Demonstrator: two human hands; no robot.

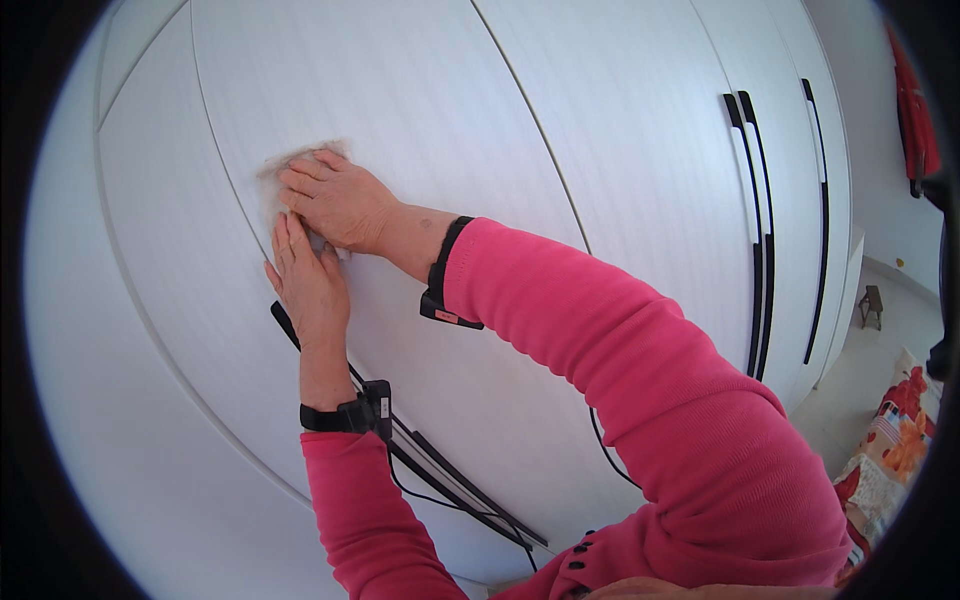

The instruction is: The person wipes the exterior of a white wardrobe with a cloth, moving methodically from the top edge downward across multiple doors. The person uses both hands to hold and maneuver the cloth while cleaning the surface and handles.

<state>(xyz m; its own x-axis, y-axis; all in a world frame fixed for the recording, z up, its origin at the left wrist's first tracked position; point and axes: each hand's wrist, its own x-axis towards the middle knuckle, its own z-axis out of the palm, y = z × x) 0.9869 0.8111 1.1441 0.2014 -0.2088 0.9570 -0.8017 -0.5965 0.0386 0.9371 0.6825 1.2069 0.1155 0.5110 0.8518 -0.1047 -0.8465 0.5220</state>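
Both my hands lie against a white wardrobe door (420,120), left of the middle. Under and around the fingers shows a thin, pale brownish patch (272,188) with an uneven edge; I cannot tell whether it is a cloth, a film or a mark. My right hand (345,205) rests flat over it, fingers stretched toward the left. Just below, my left hand (315,285) points upward with its fingers extended, their tips close to the right hand and the patch's lower edge. Part of the patch is hidden by the hands.
Long black handles (755,250) run down the doors at right, with more black handles (470,490) below my hands. A thin black cable (605,445) hangs by my right arm. Farther right are a small stool (872,303), flowered fabric (905,400) and a red garment (912,110).
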